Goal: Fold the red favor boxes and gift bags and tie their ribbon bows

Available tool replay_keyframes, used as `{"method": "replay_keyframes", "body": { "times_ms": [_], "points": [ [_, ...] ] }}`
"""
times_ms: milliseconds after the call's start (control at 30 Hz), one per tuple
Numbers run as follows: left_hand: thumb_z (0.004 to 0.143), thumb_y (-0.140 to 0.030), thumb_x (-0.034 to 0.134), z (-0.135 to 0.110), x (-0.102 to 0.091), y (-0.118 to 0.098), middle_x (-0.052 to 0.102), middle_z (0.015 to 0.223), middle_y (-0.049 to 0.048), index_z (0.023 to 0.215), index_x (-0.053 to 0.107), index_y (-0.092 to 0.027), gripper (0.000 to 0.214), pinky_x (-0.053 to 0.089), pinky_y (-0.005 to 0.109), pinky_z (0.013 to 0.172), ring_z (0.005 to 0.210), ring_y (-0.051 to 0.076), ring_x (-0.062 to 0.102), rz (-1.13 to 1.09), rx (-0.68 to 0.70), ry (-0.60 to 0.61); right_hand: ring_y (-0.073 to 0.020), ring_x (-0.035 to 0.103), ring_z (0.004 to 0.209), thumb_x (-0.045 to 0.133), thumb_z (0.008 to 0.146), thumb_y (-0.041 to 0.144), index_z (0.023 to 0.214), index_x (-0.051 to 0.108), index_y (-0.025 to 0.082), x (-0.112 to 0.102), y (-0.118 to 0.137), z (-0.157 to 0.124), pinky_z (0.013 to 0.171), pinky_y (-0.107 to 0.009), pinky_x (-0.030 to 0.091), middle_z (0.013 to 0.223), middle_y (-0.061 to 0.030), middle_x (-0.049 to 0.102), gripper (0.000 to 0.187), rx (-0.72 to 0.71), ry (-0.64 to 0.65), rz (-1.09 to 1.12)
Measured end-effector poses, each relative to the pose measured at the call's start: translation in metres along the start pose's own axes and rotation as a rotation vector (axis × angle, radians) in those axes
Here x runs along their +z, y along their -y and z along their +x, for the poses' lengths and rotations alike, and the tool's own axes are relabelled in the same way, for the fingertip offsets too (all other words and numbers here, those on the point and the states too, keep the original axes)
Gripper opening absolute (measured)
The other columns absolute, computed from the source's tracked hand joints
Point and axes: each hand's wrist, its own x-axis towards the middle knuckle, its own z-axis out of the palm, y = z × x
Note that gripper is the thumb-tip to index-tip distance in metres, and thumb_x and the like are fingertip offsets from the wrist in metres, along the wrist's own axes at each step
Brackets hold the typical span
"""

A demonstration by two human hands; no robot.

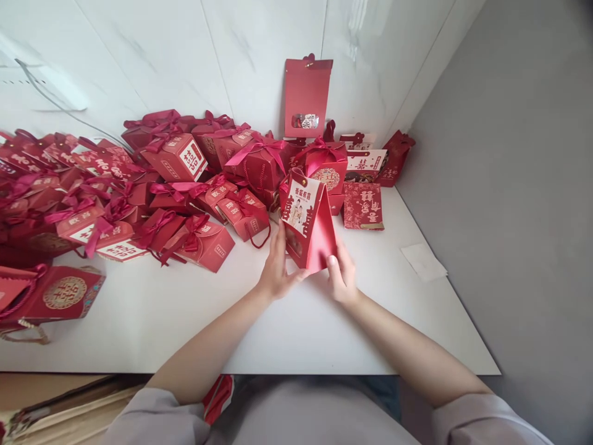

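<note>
A red paper gift box [308, 219] with a white printed label stands tilted on the white table [194, 321], held between both hands. My left hand [277, 269] grips its lower left side, fingers against the front face. My right hand [341, 275] pinches the lower right corner, thumb on the red side panel. Just behind it sit ribboned red boxes [259, 164].
Several red ribboned gift boxes [115, 191] are heaped across the left and back of the table. A flat red carton [307, 96] leans on the wall. A red packet [364, 206] and a white paper [424, 261] lie at right. A grey wall borders the right edge.
</note>
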Motion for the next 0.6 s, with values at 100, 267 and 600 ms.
{"method": "replay_keyframes", "body": {
  "times_ms": [100,267,600],
  "points": [
    [0.089,-0.072,0.046,0.006,-0.001,-0.001,0.04,0.151,0.017,0.16,0.001,-0.024,0.097,0.049,0.047,0.101,0.125,0.034,0.053,-0.174,-0.082,0.012,-0.0344,0.034,0.147,0.031,0.1,0.058,0.158,0.024,0.029,-0.008,-0.007,0.005,0.123,-0.054,0.029,0.161,-0.0033,0.034,0.065,-0.186,0.117,-0.057],
    [0.097,-0.063,0.039,0.015,-0.007,-0.006,0.039,0.155,0.0117,0.158,-0.01,-0.029,0.085,0.034,0.043,0.117,0.141,0.027,0.04,-0.324,-0.165,-0.059,-0.0352,0.034,0.147,0.043,0.097,0.06,0.161,0.008,0.025,-0.006,-0.016,0.012,0.118,-0.055,0.036,0.164,-0.0106,0.025,0.081,-0.369,0.253,-0.162],
    [0.098,-0.05,0.049,0.014,-0.008,0.005,0.043,0.153,0.0084,0.156,0.027,-0.031,0.065,0.035,0.042,0.116,0.138,0.028,0.044,-0.266,-0.114,-0.121,-0.0363,0.045,0.139,0.065,0.089,0.048,0.16,0.001,0.025,0.005,-0.021,0.011,0.106,-0.054,0.051,0.156,-0.0163,0.038,0.098,-0.367,0.17,-0.306]
  ]
}}
